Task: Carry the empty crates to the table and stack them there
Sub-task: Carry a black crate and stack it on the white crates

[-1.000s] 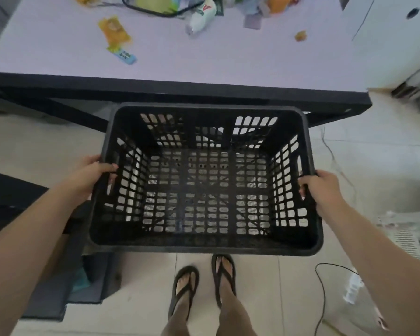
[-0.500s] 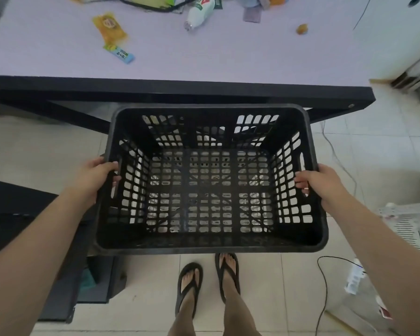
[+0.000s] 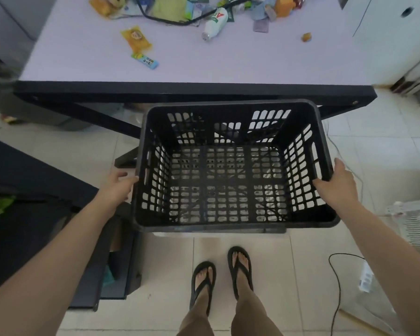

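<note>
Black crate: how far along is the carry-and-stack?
Done: the black crate is off the floor and empty, its mesh bottom bare.
In hand: the left hand and right hand grip its two short sides, holding it just short of the table edge.
Left: no crate sits on the table, so the stack is not started. A white crate waits on the floor at right.

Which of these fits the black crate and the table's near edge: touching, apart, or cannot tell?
Cannot tell. In the head view the black crate's far rim overlaps the table's dark near edge, and no gap or contact shows between them; both hands hold its sides.
</note>
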